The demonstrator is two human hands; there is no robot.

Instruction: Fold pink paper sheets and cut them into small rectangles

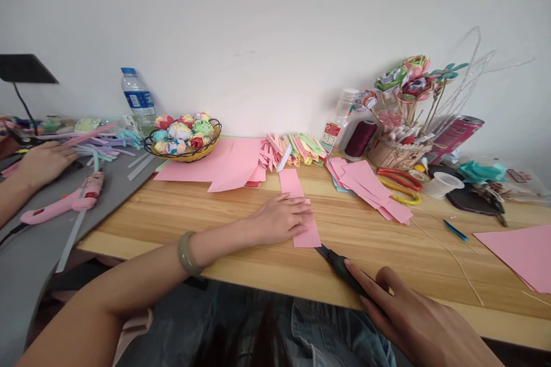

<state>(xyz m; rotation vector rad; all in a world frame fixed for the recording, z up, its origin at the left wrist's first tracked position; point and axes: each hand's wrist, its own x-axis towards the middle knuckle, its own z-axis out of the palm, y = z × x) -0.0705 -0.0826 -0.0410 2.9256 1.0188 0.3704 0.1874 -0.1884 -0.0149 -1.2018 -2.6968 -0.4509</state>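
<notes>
My left hand (pixel 279 219) lies flat across a strip of pink paper (pixel 307 235), fingers stretched out and pressing it to the wooden tabletop. Another pink strip (pixel 291 182) lies just beyond it, partly under my fingertips. My right hand (pixel 413 312) grips a black utility knife (pixel 350 279), index finger laid along its handle. The knife's dark blade points up and left, its tip at the near right corner of the paper under my left hand. The lower part of the handle is hidden in my palm.
Beyond my hands lie large pink sheets (pixel 193 163), a heap of folded paper strips (pixel 301 149) and a stack of pink pieces (pixel 365 183). Red-handled pliers (pixel 400 178) lie right. A paper-flower basket (pixel 185 155), a pink glue gun (pixel 71 200) and another person's hand (pixel 45 160) are left.
</notes>
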